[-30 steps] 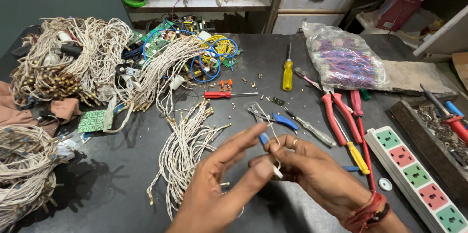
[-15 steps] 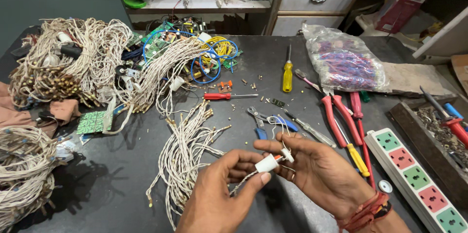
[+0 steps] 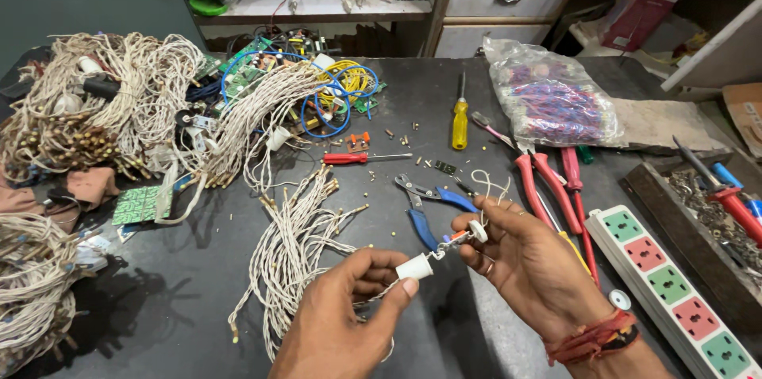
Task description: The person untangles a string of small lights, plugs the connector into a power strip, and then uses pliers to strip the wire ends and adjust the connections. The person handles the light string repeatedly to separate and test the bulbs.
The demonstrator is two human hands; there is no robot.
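My left hand point(image 3: 349, 311) pinches a small white plastic cap point(image 3: 415, 268) between thumb and fingers, low in the middle of the head view. My right hand point(image 3: 528, 264) holds a small round white part point(image 3: 478, 230) with thin twisted white wire point(image 3: 486, 185) looping up from it. A short metal and wire link joins the cap and the round part. Both hands hover just above the dark table point(image 3: 198, 268), beside a bundle of white twisted wires point(image 3: 298, 244) with brass tips.
Blue-handled pliers point(image 3: 425, 204), red-handled pliers point(image 3: 548, 184), a red screwdriver point(image 3: 357, 158) and a yellow screwdriver point(image 3: 459, 121) lie behind the hands. A white power strip point(image 3: 675, 292) sits right, a bag of coloured wires point(image 3: 556, 105) beyond. Large wire heaps point(image 3: 95, 109) fill the left.
My left hand went from spread fingers to pinching the white cap. The hands have drawn slightly apart, stretching the short link between the cap and the round part.
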